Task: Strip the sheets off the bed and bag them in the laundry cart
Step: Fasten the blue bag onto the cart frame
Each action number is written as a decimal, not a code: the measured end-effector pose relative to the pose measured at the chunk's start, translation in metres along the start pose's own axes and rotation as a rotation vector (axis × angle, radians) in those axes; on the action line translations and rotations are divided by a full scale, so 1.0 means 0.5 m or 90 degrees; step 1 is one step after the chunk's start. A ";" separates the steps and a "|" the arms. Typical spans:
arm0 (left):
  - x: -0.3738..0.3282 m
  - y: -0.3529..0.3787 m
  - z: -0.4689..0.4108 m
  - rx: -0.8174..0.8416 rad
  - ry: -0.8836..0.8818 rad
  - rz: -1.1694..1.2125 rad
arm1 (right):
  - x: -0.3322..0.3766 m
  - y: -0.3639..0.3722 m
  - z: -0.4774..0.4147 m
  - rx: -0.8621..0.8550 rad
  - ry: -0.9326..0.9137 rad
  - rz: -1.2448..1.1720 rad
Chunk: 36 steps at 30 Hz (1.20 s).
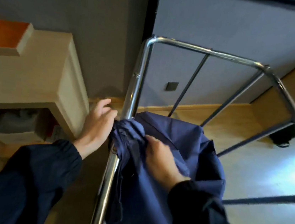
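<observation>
Hands at the blue bag on the laundry cart

Both hands work at the near left corner of the laundry cart (188, 46), where the blue bag (190, 148) is bunched up tight around the shiny left pole (132, 95). The right hand (161, 158) lies on the bag just beside the bunch, and its fingers curl into the cloth and pinch it. The left hand (97, 124) is on the other side of the pole, right against the bunch, with its fingers loosely bent; I cannot tell if it holds the cloth or only touches it. The rest of the bag hangs down inside the cart's frame. Both arms wear dark sleeves (39, 173). A pale cabinet (41, 80) stands to the left of the cart, against the grey wall (99, 13). A small black plate (172, 86) sits on the wall behind the cart. The floor (224, 132) is light wood.
</observation>
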<state>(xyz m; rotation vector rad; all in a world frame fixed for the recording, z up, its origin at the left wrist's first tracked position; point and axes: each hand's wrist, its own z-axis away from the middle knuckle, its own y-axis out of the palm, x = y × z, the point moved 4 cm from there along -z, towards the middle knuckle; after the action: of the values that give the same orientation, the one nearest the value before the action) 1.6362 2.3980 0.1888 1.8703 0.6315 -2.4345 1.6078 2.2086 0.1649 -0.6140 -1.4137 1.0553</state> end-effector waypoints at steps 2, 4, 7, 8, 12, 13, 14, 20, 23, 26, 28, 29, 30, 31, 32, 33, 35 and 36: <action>-0.036 0.038 0.010 0.073 0.056 -0.117 | 0.010 0.024 0.030 -0.086 0.059 -0.093; -0.045 0.081 0.032 0.130 0.117 -0.327 | 0.013 0.022 0.045 -0.132 0.115 -0.124; -0.032 0.102 0.058 0.130 0.136 -0.496 | 0.012 0.012 0.056 -0.125 0.138 -0.133; -0.032 0.102 0.058 0.127 0.140 -0.506 | 0.009 0.008 0.058 -0.124 0.133 -0.150; -0.039 0.114 0.062 0.115 0.160 -0.542 | -0.027 0.021 0.068 -0.125 0.101 -0.091; -0.042 0.115 0.065 0.110 0.159 -0.549 | -0.040 0.026 0.071 -0.124 0.106 -0.072; -0.043 0.115 0.066 0.108 0.154 -0.560 | -0.055 0.032 0.074 -0.123 0.117 -0.064; -0.040 0.115 0.066 0.105 0.129 -0.648 | -0.148 0.046 0.064 -0.073 0.103 -0.100; -0.048 0.114 0.070 0.076 0.130 -0.684 | -0.212 0.041 0.069 -0.074 0.126 -0.091; -0.057 0.117 0.073 0.068 0.127 -0.704 | -0.308 0.046 0.077 0.039 0.179 0.018; -0.060 0.118 0.077 0.066 0.129 -0.709 | -0.348 0.040 0.072 0.107 0.197 0.044; -0.060 0.118 0.079 0.064 0.129 -0.713 | -0.357 0.036 0.065 0.122 0.183 0.051; -0.058 0.119 0.079 0.066 0.129 -0.720 | -0.359 0.028 0.055 0.124 0.174 0.046; -0.057 0.120 0.077 0.065 0.136 -0.731 | -0.358 0.020 0.042 0.106 0.171 0.025; -0.055 0.120 0.074 0.062 0.146 -0.747 | -0.353 0.007 0.029 0.080 0.174 -0.013; -0.053 0.119 0.072 0.055 0.164 -0.764 | -0.345 -0.009 0.016 0.052 0.174 -0.050; -0.054 0.120 0.073 0.041 0.239 -0.795 | -0.321 -0.050 -0.018 -0.007 0.147 -0.092; -0.056 0.124 0.073 0.037 0.289 -0.812 | -0.306 -0.075 -0.038 -0.033 0.123 -0.099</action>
<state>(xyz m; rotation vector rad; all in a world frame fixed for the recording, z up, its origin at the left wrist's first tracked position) 1.6256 2.3230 0.2033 2.5047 2.4065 -2.3985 1.6578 2.0644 0.1210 -0.6162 -1.3006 0.8156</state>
